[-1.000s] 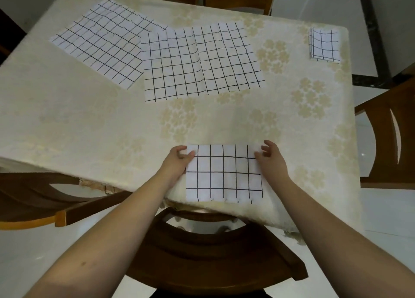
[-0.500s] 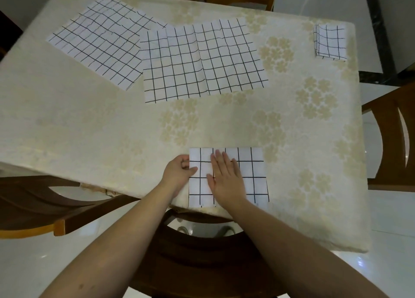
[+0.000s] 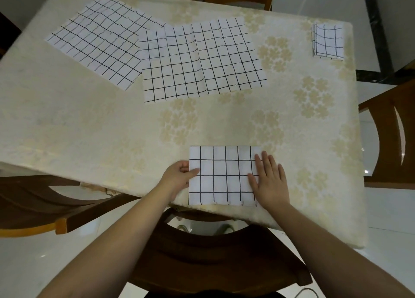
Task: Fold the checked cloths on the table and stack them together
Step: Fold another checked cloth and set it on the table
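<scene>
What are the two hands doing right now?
Left hand: pinching the left edge of the near cloth.
Right hand: open, flat on the cloth's right side.

Right hand (image 3: 270, 181) covered the right edge of the folded cloth (image 3: 221, 175) at the table's (image 3: 89, 127) near edge. Left hand's (image 3: 179, 176) fingers sat hidden under its left edge. Chairs (image 3: 390, 138) were cut off by the frame.
</scene>
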